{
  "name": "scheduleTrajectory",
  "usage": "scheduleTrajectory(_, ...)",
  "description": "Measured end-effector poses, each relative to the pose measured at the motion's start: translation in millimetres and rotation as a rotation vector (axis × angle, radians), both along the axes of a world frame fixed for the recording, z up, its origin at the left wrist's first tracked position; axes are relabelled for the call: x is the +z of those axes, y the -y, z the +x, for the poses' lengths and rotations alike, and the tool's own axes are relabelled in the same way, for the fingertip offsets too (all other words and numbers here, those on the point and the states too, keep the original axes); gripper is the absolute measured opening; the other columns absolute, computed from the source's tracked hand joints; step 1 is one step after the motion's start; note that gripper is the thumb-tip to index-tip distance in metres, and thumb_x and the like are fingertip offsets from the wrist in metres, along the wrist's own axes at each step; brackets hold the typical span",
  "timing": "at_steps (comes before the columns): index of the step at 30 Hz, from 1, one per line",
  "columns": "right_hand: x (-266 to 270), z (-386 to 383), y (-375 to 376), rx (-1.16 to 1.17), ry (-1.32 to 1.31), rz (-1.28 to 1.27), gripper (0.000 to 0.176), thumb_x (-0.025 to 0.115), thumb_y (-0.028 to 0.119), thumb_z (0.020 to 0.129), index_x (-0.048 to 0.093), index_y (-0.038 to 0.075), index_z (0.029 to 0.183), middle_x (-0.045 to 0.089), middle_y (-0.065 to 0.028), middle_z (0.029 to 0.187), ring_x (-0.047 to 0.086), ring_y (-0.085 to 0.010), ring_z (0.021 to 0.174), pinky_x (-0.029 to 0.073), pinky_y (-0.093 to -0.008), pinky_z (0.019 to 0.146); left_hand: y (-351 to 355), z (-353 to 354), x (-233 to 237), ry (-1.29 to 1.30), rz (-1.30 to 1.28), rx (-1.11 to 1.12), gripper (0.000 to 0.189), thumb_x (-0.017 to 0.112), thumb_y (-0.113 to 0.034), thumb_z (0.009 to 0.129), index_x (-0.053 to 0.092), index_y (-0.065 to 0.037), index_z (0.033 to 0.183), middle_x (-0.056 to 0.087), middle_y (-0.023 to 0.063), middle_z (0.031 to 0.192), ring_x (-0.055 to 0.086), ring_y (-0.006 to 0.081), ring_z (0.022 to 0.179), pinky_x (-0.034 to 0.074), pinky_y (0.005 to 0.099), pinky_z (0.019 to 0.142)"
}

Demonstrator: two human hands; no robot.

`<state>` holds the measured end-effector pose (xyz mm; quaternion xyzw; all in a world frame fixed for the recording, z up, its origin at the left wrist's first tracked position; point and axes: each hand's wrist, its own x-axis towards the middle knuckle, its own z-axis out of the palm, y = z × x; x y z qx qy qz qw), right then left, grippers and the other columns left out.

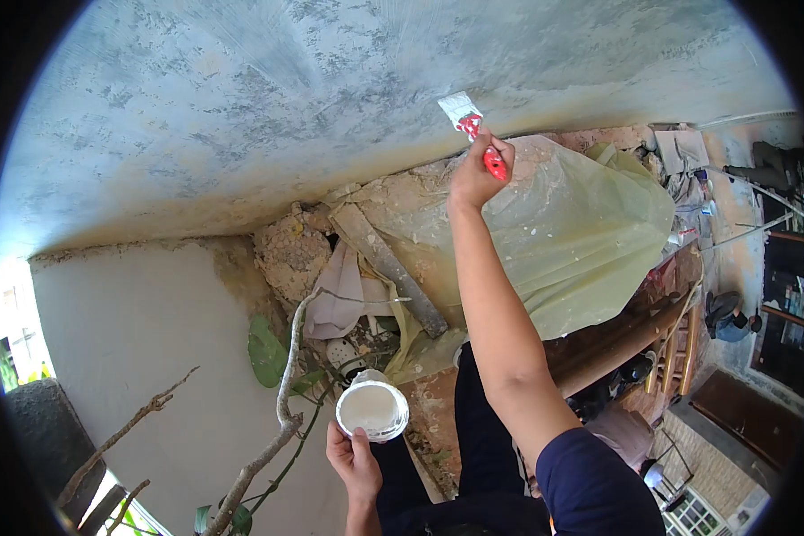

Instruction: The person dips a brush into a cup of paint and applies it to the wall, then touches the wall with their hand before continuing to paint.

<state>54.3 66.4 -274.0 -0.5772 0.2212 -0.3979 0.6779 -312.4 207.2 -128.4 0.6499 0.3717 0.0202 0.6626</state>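
My right hand (pixel 480 174) is closed around the red handle of a paintbrush (pixel 462 112), arm stretched forward. White paint coats the bristles and spatters the handle; the bristle tips are at the lower part of the blue-grey patchy wall (pixel 277 98). Low and near my body, my left hand (pixel 355 460) grips a white plastic cup (pixel 372 408) by its side and rim. White paint fills part of the cup, and its rim is smeared.
A dusty translucent plastic sheet (pixel 563 232) covers the ground along the wall. A wooden plank (pixel 389 268) and rubble (pixel 293 250) lie left of it. A bare branch (pixel 286 393) rises beside my left hand. A wooden ladder (pixel 677 344) is at right, with a person (pixel 731 317) beyond.
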Motion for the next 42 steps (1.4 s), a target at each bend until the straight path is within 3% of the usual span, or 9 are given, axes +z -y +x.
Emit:
scheduleTrajectory(8,11.5,-20.6,-17.2,0.269,0.061,-0.379,0.008,0.064,0.005,0.087,0.058,-0.001,0.087,0.062,-0.0055,0.082,0.055,-0.0091,0.079,0.046,-0.0229,0.072,-6.4,-4.4,-7.3,-0.028,0.038,-0.041,0.006,0.047,-0.005,0.092,0.049,-0.001,0.088,0.055,0.0015,0.083,0.047,0.0052,0.076,0.039,0.0205,0.072)
scheduleTrajectory(15,-7.1,0.4,11.4,0.035,0.097,-0.455,0.005,0.063,0.002,0.086,0.059,0.0,0.087,0.064,-0.0061,0.082,0.056,-0.0093,0.075,0.046,-0.0241,0.066,-3.4,6.3,-3.0,-0.032,0.078,-0.067,0.013,0.045,-0.004,0.09,0.054,0.002,0.097,0.059,0.0043,0.091,0.051,0.0081,0.084,0.04,0.0238,0.081)
scheduleTrajectory(16,-8.2,0.5,6.8,0.069,0.084,-0.468,0.012,0.068,-0.001,0.079,0.06,0.003,0.087,0.063,-0.0079,0.081,0.058,-0.0189,0.07,0.045,-0.031,0.061,-2.0,8.0,-1.3,-0.037,0.082,-0.074,0.013,0.045,-0.004,0.09,0.054,0.002,0.097,0.059,0.0043,0.091,0.051,0.0081,0.084,0.04,0.0238,0.081)
scheduleTrajectory(22,-7.0,-22.6,-21.0,0.239,0.178,-0.628,0.013,0.07,0.002,0.077,0.06,0.006,0.085,0.063,-0.0064,0.081,0.058,-0.0204,0.072,0.041,-0.0324,0.064,1.1,8.0,-6.9,-0.049,0.063,-0.091,0.014,0.044,-0.003,0.09,0.054,0.002,0.097,0.06,0.005,0.092,0.053,0.0085,0.085,0.041,0.024,0.081)
scheduleTrajectory(24,-8.0,-31.0,-10.9,0.207,0.173,-0.632,0.014,0.07,0.002,0.077,0.06,0.006,0.085,0.063,-0.0066,0.08,0.058,-0.0214,0.071,0.041,-0.0331,0.065,1.1,7.4,-7.3,-0.035,0.063,-0.073,0.012,0.046,-0.004,0.091,0.053,0.003,0.098,0.06,0.0057,0.089,0.055,0.0081,0.078,0.046,0.0225,0.074)
scheduleTrajectory(29,-5.0,-14.2,14.7,-0.01,0.162,-0.676,0.014,0.071,0.003,0.077,0.061,0.006,0.086,0.062,-0.0059,0.078,0.057,-0.0227,0.07,0.041,-0.0351,0.065,2.6,7.6,-4.9,-0.043,0.069,-0.025,0.013,0.045,-0.003,0.091,0.053,0.003,0.098,0.06,0.0061,0.09,0.055,0.0087,0.08,0.044,0.0221,0.076)
scheduleTrajectory(31,-2.6,-10.1,4.7,0.02,0.142,-0.657,0.014,0.071,0.004,0.077,0.06,0.007,0.085,0.061,-0.0052,0.077,0.055,-0.0211,0.068,0.04,-0.0332,0.064,2.8,6.8,-5.6,-0.054,0.045,0.006,0.013,0.045,-0.003,0.091,0.053,0.003,0.098,0.06,0.0064,0.09,0.055,0.009,0.081,0.043,0.0219,0.077)
scheduleTrajectory(34,0.8,-26.2,-22.2,0.33,0.203,-0.691,0.016,0.071,0.005,0.076,0.06,0.01,0.087,0.061,-0.0043,0.078,0.054,-0.0173,0.069,0.036,-0.029,0.063,-2.9,-6.0,-9.0,-0.017,0.081,-0.068,0.015,0.045,-0.003,0.09,0.053,0.004,0.101,0.061,0.0069,0.092,0.056,0.0096,0.082,0.043,0.0218,0.077)
scheduleTrajectory(42,-7.6,-12.8,3.5,0.163,0.168,-0.611,0.015,0.07,0.002,0.077,0.059,0.006,0.086,0.061,-0.0083,0.08,0.056,-0.0262,0.069,0.042,-0.0358,0.064,1.2,1.2,-7.7,-0.049,0.086,-0.03,0.013,0.045,-0.003,0.091,0.053,0.003,0.098,0.061,0.0064,0.09,0.056,0.0088,0.08,0.044,0.0223,0.075)
